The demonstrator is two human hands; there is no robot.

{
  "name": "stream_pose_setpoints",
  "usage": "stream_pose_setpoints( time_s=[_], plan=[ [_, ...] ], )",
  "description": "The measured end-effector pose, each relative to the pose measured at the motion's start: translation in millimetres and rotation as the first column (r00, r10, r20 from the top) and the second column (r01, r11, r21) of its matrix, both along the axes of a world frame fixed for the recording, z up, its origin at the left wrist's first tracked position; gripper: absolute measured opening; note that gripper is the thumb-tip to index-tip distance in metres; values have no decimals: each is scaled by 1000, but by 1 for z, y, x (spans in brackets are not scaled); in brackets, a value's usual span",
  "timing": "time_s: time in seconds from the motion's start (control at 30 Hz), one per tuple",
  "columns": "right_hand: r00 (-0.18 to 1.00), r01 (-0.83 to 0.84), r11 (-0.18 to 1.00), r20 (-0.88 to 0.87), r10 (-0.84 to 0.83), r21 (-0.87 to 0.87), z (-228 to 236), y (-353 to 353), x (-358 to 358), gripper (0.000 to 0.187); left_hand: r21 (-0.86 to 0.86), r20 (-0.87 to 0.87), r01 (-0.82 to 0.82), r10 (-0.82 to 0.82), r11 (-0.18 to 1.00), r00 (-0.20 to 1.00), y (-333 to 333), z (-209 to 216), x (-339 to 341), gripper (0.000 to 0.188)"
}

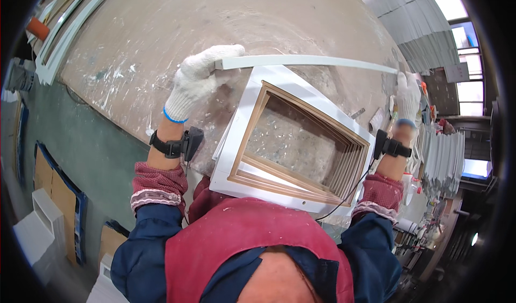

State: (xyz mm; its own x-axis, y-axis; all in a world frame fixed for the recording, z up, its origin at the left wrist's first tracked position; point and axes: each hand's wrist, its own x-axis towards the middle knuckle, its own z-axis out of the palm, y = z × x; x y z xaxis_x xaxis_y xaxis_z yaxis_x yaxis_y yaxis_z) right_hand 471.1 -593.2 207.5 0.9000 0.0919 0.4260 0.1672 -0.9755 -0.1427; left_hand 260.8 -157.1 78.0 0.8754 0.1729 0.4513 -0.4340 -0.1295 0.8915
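A long white strip (306,61) spans the space between my hands, just beyond a stack of frames. My left hand (196,80), in a white knitted glove with a blue cuff, is closed around the strip's left end. At the opposite end, my gloved right hand (408,96) grips the strip, its fingers partly hidden. Nearest to me lies the stack of white rectangular frames (231,147) with bare brown inner edges. Each frame has an open middle, through which the worktable (145,50) shows.
Another white frame (51,61) and an orange cylinder (37,29) sit at the far left of the table. Tall stacks of white panels (414,29) rise at the right. Brown boards (56,195) with dark blue edges stand on the green floor (102,158) at left.
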Motion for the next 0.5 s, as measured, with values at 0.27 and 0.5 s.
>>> stream_pose_setpoints(
  time_s=[0.27, 0.5],
  plan=[
    [791, -612, 766, 135, 597, 198, 27, 107, -139, 50, 308, 152, -77, 31, 948, 988, -16, 38, -2, 43],
    [500, -818, 522, 152, 853, -240, 50, 142, -165, 52, 548, 400, -269, 35, 792, 916, -63, 89, 3, 47]
  ],
)
